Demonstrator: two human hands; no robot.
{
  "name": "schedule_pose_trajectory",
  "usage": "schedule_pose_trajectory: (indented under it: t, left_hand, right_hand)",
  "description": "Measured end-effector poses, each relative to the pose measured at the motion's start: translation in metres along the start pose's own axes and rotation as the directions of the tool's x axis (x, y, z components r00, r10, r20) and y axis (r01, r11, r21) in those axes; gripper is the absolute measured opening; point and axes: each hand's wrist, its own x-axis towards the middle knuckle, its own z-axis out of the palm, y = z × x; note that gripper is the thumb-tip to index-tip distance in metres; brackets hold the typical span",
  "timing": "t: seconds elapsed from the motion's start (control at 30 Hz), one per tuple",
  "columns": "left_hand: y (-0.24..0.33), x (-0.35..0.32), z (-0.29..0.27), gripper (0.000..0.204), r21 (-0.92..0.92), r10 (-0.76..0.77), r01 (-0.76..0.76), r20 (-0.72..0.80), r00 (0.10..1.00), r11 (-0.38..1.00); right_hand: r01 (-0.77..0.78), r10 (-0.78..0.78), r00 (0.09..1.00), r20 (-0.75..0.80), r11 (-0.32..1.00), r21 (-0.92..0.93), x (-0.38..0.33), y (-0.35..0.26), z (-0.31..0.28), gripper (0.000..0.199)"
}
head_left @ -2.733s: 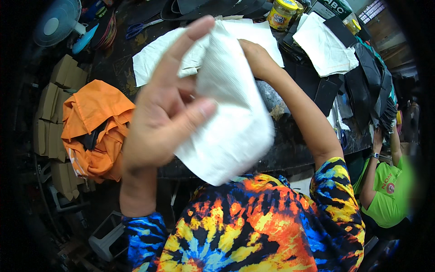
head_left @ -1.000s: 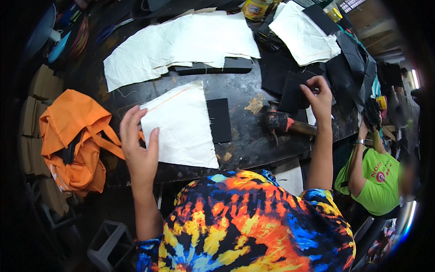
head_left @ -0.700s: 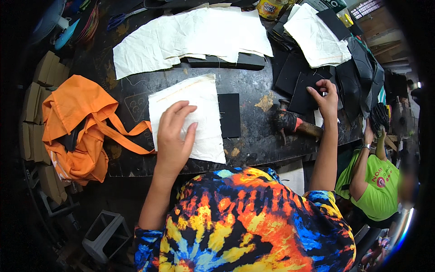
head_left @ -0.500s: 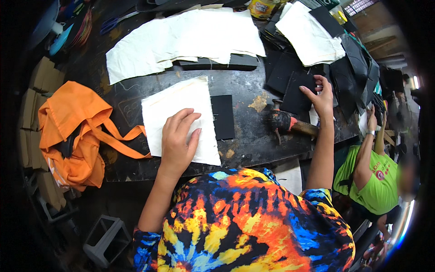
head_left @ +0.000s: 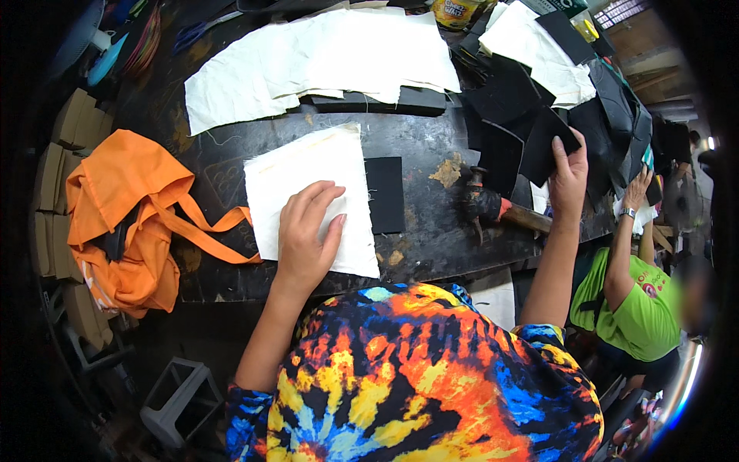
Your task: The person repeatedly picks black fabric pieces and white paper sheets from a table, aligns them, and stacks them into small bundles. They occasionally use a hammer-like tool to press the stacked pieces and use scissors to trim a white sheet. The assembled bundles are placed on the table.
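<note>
My left hand (head_left: 306,235) rests on a white cloth piece (head_left: 308,158), its fingers loosely curved and apart. Part of a black rectangular piece (head_left: 386,194) sticks out from the cloth's right edge; the rest is hidden under it. On the right, my right hand (head_left: 568,173) pinches a flat black piece (head_left: 543,146) between thumb and fingers, its near end raised. Other flat black pieces (head_left: 496,158) lie just left of it. Below them, beside my right forearm, lies a hammer (head_left: 486,202) with a wooden handle.
White cloth sheets (head_left: 339,58) spread along the back over a dark block. More white cloth (head_left: 531,54) tops the black pile at back right. An orange bag (head_left: 127,223) sits at left, its strap reaching the cloth. A co-worker in a green shirt (head_left: 635,308) works at right.
My right hand has moved slightly right and closed on a black piece, lifting and shifting it away from the others. My left hand stays on the white cloth.
</note>
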Motion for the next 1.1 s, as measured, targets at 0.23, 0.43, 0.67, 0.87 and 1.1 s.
schedule_pose_trajectory:
  t: [0.23,0.43,0.67,0.87,1.1]
  left_hand:
    - [0.007,0.011,-0.001,0.047,-0.158,-0.020,0.005,-0.092,0.996,0.987]
    - [0.024,0.046,-0.002,0.053,-0.231,0.064,-0.067,-0.022,0.998,0.971]
    - [0.058,0.137,0.054,0.071,-0.237,0.293,-0.326,-0.161,0.942,0.915]
    - [0.070,0.216,0.072,0.073,-0.089,0.508,-0.501,0.078,0.858,0.861]
    - [0.070,0.217,0.078,0.019,-0.462,0.397,-0.256,0.239,0.886,0.849]
  right_hand:
    - [0.362,-0.423,0.906,-0.029,0.807,-0.467,0.001,-0.049,0.034,0.029]
    - [0.208,-0.248,0.968,-0.050,0.893,-0.399,0.010,-0.060,0.037,0.029]
    - [0.388,-0.393,0.916,0.078,0.823,-0.416,0.009,-0.064,0.031,0.026]
    - [0.451,-0.419,0.892,0.168,0.840,-0.301,0.004,-0.084,0.024,0.026]
    - [0.355,-0.349,0.934,0.078,0.878,-0.321,-0.004,-0.073,0.011,0.026]
